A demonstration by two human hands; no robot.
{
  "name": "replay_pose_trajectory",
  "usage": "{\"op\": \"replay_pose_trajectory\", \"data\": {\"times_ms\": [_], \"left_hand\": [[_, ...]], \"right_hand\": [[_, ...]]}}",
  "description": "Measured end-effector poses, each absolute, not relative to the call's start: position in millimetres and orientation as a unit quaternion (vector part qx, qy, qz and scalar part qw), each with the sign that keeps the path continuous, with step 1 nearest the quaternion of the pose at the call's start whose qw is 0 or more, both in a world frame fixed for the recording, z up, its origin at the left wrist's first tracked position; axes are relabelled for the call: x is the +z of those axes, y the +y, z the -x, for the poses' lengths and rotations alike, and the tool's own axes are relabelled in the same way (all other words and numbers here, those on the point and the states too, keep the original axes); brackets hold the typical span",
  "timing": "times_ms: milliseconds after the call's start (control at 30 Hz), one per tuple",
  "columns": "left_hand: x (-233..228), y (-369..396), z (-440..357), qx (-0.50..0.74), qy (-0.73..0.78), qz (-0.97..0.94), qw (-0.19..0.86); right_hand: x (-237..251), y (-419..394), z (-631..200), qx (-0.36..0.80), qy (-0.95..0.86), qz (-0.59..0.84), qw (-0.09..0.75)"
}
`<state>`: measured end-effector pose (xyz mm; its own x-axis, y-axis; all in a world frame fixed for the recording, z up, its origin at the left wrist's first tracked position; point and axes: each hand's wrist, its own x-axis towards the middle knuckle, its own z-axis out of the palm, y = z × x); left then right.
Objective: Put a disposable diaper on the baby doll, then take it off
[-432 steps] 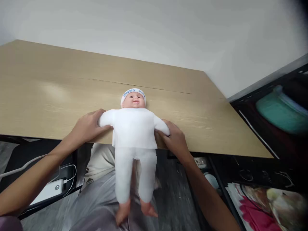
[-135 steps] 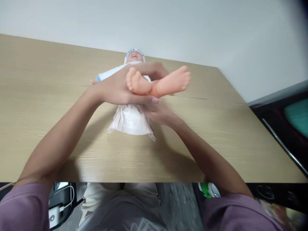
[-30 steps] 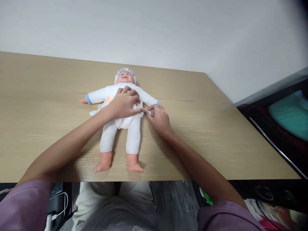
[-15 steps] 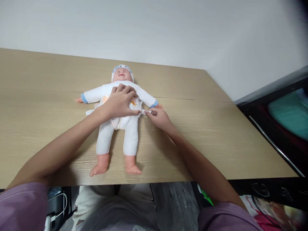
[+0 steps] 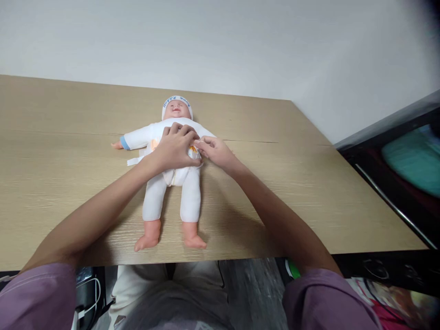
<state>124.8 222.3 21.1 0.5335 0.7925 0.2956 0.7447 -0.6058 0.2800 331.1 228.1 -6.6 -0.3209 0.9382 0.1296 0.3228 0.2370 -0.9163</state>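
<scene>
From the head camera, a baby doll (image 5: 172, 183) lies on its back on the light wooden worktop (image 5: 309, 192), head toward the far wall and bare feet toward the near edge. It wears a white suit with blue cuffs and a white cap with blue lettering. Its one visible arm stretches out sideways toward the left of the picture; the other is hidden behind the hands.

The left hand (image 5: 175, 149) rests palm down on the doll's belly, fingers curled over the chest and pressing on a white diaper (image 5: 178, 172) wrapped round the hips. A loose white tab (image 5: 134, 161) of the diaper sticks out on the worktop just beside the doll's waist, on the left of the picture.

The right hand (image 5: 215, 153) comes in from the other side and meets the left one at the doll's waist. Its fingers are pinched together at the edge of the diaper, touching the left hand's fingertips; whatever they grip is too small to make out.

Both forearms reach over the worktop's near edge, purple sleeves (image 5: 37, 298) low in the picture. Under the edge show light trousers (image 5: 161, 293). A dark shelf (image 5: 395, 156) with a teal object (image 5: 412, 158) stands at the right.
</scene>
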Motion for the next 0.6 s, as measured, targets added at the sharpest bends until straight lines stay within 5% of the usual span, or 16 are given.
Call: {"op": "replay_pose_trajectory", "data": {"times_ms": [333, 600], "left_hand": [[17.7, 218.9, -125.7, 0.222, 0.444, -0.866, 0.063], [20.9, 228.8, -111.9, 0.262, 0.374, -0.878, 0.143]], "right_hand": [[-23.7, 180.8, -320.3, 0.158, -0.766, 0.437, 0.444], [-50.6, 180.7, -338.3, 0.133, -0.857, 0.321, 0.381]]}}
